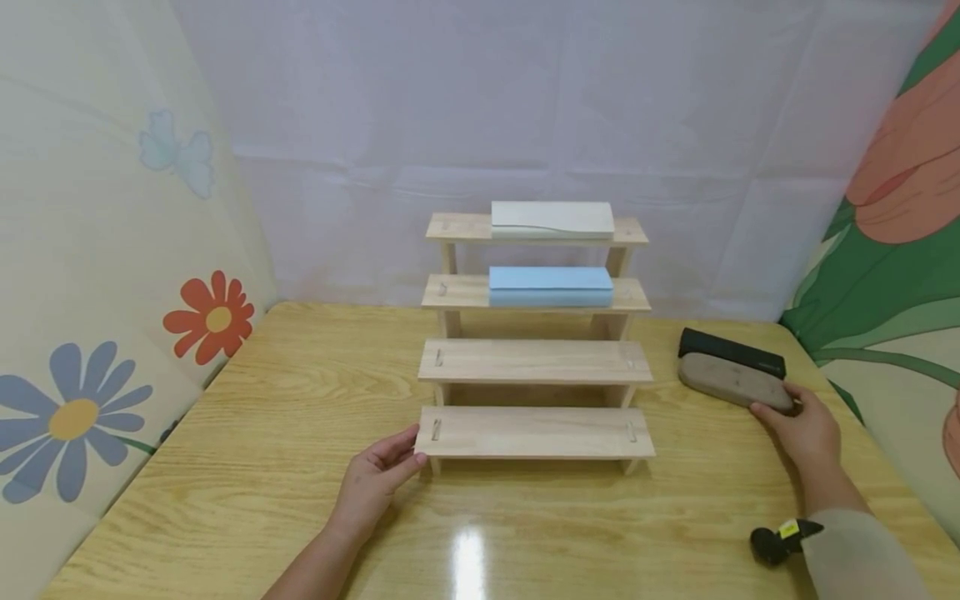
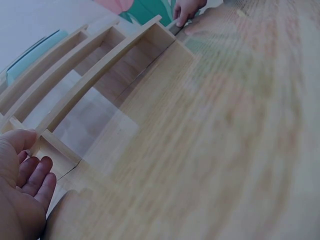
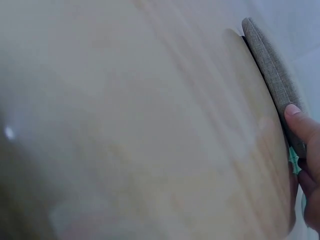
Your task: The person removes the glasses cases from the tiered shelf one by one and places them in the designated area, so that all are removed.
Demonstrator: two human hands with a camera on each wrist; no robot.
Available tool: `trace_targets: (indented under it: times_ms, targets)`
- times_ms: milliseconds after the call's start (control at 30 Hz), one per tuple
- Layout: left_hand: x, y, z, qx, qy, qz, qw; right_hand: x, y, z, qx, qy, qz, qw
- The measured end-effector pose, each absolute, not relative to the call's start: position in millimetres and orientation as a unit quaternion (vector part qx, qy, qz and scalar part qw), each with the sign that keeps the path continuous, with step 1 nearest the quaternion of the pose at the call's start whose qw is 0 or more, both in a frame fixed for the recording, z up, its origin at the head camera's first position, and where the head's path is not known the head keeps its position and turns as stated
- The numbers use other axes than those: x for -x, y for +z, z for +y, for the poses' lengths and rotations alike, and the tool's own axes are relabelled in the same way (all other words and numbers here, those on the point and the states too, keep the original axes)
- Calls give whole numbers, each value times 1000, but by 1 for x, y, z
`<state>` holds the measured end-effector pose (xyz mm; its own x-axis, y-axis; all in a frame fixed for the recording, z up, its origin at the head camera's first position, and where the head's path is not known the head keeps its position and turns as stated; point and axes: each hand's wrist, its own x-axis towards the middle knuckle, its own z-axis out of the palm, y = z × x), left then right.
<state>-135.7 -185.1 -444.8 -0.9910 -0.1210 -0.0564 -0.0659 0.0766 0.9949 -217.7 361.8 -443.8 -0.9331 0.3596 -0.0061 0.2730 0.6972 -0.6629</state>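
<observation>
A four-tier wooden display stand stands in the middle of the table. My left hand pinches the left end of its lowest shelf, thumb at the front edge; the left wrist view shows the other fingers curled beneath. At the right, my right hand grips the near end of a grey-brown, fabric-covered glasses case. In the right wrist view its thumb lies on the case's side. A slim black case lies right behind that one. The two lower shelves bear nothing.
On the top shelf sits a white folding case, and a light blue one is on the shelf below. A pale cloth hangs behind the wood-grain table; flower-printed panels flank both sides.
</observation>
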Motion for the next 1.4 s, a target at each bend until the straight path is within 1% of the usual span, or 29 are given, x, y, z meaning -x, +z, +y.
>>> trace_targets:
  times_ms: [267, 667, 933, 1167, 1400]
  targets:
    - [135, -444, -185, -66, -679, -731, 14, 222, -444, 365, 166, 343, -922, 64]
    - [135, -444, -185, -65, -678, -732, 15, 226, -442, 365, 167, 339, -925, 47]
    - [135, -444, -185, -65, -679, -731, 15, 225, -442, 364, 152, 346, -924, 55]
    - [136, -443, -184, -65, -678, -732, 13, 225, -437, 360, 129, 339, -929, 77]
    - [136, -444, -185, -66, -680, -730, 9, 227, -427, 350, 124, 378, -914, 81]
